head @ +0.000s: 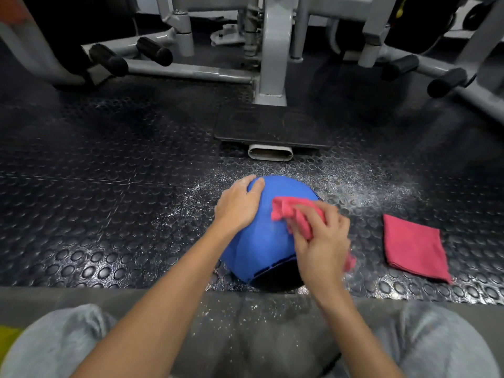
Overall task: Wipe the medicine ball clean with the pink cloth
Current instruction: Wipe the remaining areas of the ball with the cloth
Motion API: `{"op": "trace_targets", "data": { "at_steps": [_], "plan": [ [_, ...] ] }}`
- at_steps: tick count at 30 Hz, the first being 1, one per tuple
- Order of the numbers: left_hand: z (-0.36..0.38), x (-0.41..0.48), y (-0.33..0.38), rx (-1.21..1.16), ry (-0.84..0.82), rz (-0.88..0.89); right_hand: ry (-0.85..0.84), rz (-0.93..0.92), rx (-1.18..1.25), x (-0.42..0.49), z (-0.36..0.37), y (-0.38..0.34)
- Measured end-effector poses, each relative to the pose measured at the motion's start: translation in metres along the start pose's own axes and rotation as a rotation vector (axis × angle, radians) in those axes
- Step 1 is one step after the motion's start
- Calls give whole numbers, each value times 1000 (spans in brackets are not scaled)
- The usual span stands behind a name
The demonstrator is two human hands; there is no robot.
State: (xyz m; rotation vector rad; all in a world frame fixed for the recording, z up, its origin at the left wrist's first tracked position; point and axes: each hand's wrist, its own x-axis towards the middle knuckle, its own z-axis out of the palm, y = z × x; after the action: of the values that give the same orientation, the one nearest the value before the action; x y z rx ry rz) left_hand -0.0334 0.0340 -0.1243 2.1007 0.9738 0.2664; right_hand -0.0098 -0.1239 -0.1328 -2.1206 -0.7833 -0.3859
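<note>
Studded black rubber floor (pixel 109 186), dusted with white powder, carries the blue medicine ball (pixel 261 241) just ahead of my knees, gym machine frames (pixel 270 64) beyond. My left hand (pixel 237 205) lies flat on the ball's upper left, fingers straight, steadying it. My right hand (pixel 321 236) grips the bunched pink cloth (pixel 291 214) against the upper right. Unwiped blue lies left of and nearer than the cloth, so I judge my next stroke goes there. A second folded cloth (pixel 414 246) lies well to the right.
</note>
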Motion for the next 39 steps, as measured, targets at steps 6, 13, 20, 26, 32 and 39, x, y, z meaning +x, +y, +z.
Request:
{"op": "trace_targets", "data": {
  "at_steps": [6, 13, 20, 26, 32, 39],
  "plan": [
    [-23, -19, -25, 48, -14, 20, -215, 178, 43, 88, 20, 33],
    [-1, 10, 13, 74, -1, 353, -462, 134, -33, 142, 24, 34],
    [18, 30, 38, 114, 37, 142, -119, -79, -123, 80, 2, 26],
    [17, 37, 51, 123, 18, 77, 19, -31, -26, 48, 5, 37],
    [27, 29, 64, 169, 75, 3, -221, 92, -2, 126, 16, 44],
    [27, 39, 70, 84, 96, -114, -48, -112, 4, 46, -4, 50]
  ]
}}
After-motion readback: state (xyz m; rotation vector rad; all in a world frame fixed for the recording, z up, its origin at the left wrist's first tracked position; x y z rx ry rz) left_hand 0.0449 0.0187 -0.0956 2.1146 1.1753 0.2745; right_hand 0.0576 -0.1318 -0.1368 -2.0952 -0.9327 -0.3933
